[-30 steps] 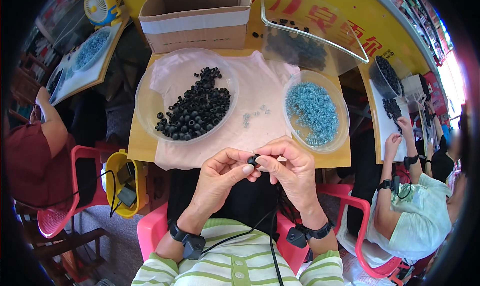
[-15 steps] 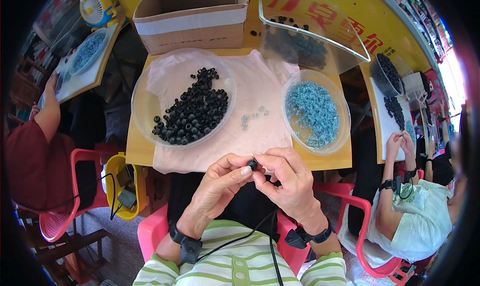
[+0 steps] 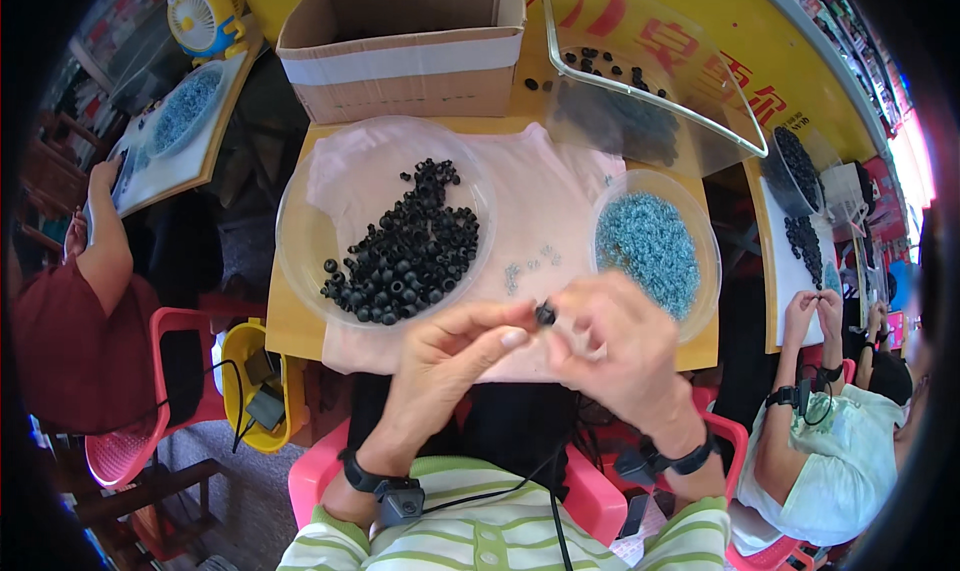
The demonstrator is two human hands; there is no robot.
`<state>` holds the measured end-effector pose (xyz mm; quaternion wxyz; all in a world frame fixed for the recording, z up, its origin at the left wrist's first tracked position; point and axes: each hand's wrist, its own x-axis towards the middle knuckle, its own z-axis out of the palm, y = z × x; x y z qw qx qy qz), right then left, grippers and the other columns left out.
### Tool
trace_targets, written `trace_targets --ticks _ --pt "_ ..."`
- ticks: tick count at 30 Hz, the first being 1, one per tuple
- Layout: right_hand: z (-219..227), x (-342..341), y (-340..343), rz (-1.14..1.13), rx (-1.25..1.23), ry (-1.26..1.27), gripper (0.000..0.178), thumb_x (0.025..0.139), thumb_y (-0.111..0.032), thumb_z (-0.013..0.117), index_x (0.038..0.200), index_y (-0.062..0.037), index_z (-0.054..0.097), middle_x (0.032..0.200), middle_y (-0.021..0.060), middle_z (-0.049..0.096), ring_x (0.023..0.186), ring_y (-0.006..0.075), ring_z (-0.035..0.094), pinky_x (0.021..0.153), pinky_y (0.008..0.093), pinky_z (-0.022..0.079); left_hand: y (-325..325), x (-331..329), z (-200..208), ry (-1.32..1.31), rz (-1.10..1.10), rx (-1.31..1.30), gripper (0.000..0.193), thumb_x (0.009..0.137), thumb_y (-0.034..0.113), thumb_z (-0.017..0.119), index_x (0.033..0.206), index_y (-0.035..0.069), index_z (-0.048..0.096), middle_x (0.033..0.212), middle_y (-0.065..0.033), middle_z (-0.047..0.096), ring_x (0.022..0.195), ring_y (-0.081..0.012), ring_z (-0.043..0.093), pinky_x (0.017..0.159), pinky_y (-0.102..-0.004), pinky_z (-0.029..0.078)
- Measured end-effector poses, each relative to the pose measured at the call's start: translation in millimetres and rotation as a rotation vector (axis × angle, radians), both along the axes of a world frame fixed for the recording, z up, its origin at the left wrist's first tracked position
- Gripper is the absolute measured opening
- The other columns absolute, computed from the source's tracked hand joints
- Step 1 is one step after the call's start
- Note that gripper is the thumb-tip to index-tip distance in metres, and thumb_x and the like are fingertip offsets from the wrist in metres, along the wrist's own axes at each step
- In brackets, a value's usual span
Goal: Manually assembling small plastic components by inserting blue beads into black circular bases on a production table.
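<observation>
In front of my chest, at the near edge of the pink cloth [image 3: 355, 349], a small round black plastic piece [image 3: 545, 314] sits between my two hands. My right hand [image 3: 625, 341], blurred by motion, has its thumb and index finger at the piece and appears to pinch it. The fingertips of my left hand [image 3: 455, 356] meet its left side, thumb and index drawn together; what they grip, if anything, is hidden. A wide clear bowl [image 3: 290, 211] holds many similar black pieces. On the right, a smaller clear bowl [image 3: 712, 271] contains small bluish, spring-like pieces [image 3: 650, 249].
Several loose spring-like pieces [image 3: 513, 277] lie between the bowls. Behind stand a cardboard box [image 3: 400, 91] and a tilted clear bin [image 3: 690, 136] with black pieces. A yellow bucket [image 3: 240, 371] is left of my chair. People sit at tables on both sides.
My right hand has shifted right and slightly up, turning over, with the black piece moving beside it. My left fingers have stretched toward it. The whole view has shifted a little.
</observation>
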<state>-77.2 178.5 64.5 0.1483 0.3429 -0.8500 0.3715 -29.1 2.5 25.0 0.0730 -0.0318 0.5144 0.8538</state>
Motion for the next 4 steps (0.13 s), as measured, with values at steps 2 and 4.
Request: trace_targets --ticks 2,4 --pt "14 -30 5 -0.064 -0.021 0.041 0.026 0.068 0.004 0.071 0.091 -0.0042 0.064 0.086 0.0060 0.063 0.061 0.0169 0.057 0.053 0.0277 0.050 -22 -10 8 0.194 0.150 -0.426 0.026 0.091 0.004 0.062 0.117 0.005 0.066 0.105 -0.0081 0.068 0.096 -0.0143 0.063 0.089 -0.0245 0.049" --pt "22 -50 8 -0.137 -0.037 0.082 0.030 0.067 0.006 0.071 0.095 -0.0044 0.064 0.088 0.0046 0.064 0.058 0.0127 0.056 0.049 0.0246 0.048 -47 -15 16 0.213 0.215 -0.824 0.027 0.092 0.004 0.061 0.117 0.011 0.067 0.110 -0.0112 0.067 0.102 -0.0193 0.064 0.092 -0.0262 0.048"
